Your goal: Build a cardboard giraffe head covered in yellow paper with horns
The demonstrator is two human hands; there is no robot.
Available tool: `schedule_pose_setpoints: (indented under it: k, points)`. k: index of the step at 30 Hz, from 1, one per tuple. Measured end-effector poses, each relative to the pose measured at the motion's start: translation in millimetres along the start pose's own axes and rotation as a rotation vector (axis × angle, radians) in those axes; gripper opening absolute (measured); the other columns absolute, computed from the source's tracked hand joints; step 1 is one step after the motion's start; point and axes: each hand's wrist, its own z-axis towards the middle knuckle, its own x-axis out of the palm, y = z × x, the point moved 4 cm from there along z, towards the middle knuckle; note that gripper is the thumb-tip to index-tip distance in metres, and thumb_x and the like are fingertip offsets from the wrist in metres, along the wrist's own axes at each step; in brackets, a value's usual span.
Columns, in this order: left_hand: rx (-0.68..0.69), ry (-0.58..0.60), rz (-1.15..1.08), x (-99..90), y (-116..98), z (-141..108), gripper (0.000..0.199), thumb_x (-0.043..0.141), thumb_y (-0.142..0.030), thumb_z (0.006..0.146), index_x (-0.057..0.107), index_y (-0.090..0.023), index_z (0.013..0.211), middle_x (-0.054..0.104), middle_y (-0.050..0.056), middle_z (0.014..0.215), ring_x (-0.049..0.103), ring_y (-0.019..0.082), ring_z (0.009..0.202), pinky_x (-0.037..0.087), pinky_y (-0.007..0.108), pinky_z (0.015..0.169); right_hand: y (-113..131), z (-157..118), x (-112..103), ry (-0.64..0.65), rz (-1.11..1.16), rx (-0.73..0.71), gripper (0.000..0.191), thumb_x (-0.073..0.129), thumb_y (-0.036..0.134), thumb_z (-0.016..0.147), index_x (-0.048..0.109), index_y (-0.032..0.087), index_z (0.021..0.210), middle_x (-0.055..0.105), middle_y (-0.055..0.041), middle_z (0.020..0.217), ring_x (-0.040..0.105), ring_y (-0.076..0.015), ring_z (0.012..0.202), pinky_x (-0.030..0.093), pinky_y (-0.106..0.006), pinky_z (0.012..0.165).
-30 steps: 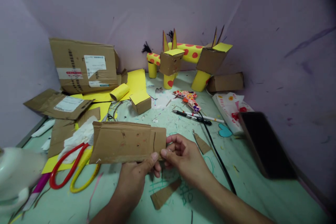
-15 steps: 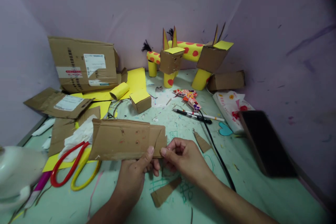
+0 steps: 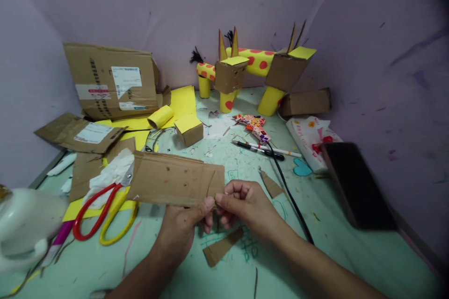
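Strip above desk, between middle and near edge | slanted line near its right end leaned more than a moment earlier, so that end was probably being worked | left hand pinched bottom edge from below, right hand gripped lower right corner | scissors lay left (handles towards near edge)

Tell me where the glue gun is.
In the head view, the glue gun lies right of centre, just beyond the black pen and in front of the spotted animals.
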Motion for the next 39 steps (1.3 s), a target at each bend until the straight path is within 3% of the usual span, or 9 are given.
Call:
schedule_pose_setpoints:
  k: [4, 8, 15, 39]
  points:
    - [-0.034, -0.029, -0.059, 0.8, -1.6, 0.7, 0.028, 0.072, -0.031, 0.057, 0.058, -0.013, 0.041, 0.051, -0.001, 0.038, 0.045, 0.008, 0.038, 0.035, 0.019, 0.036, 0.3, -0.9, 1.3, 0.041, 0.061, -0.022, 0.038, 0.076, 0.045, 0.056, 0.054, 0.014, 0.062, 0.062, 0.0021, 0.052, 0.056, -0.007, 0.039, 0.045, -0.018, 0.04]
    - [-0.078, -0.055, -0.087, 0.1, -4.3, 2.9, 0.025, 0.072, -0.029, 0.056, 0.058, -0.013, 0.043, 0.049, -0.003, 0.036, 0.041, 0.006, 0.034, 0.031, 0.016, 0.032, -2.1, 0.6, 0.8, 0.111, 0.127, 0.048, 0.037, 0.072, 0.048, 0.061, 0.06, 0.012, 0.064, 0.065, -0.0005, 0.057, 0.059, -0.0077, 0.041, 0.049, -0.018, 0.041]
    - [-0.112, -0.047, -0.104, 0.6, -2.4, 3.0, 0.025, 0.072, -0.028, 0.055, 0.057, -0.013, 0.042, 0.05, -0.002, 0.035, 0.042, 0.006, 0.034, 0.033, 0.016, 0.032, -1.1, 2.9, -0.7, 0.068, 0.136, 0.095, 0.027, 0.074, 0.034, 0.061, 0.057, 0.013, 0.061, 0.061, 0.002, 0.048, 0.059, -0.0076, 0.039, 0.049, -0.015, 0.038]
    - [-0.085, -0.043, -0.086, 2.2, 0.5, -0.3, 0.028, 0.074, -0.033, 0.055, 0.058, -0.013, 0.042, 0.049, -0.003, 0.036, 0.043, 0.007, 0.035, 0.033, 0.017, 0.033, 1.8, 0.4, 0.0, 0.03, 0.021, 0.034, 0.03, 0.071, 0.04, 0.059, 0.057, 0.014, 0.059, 0.057, 0.0039, 0.045, 0.058, -0.0085, 0.04, 0.047, -0.019, 0.042]
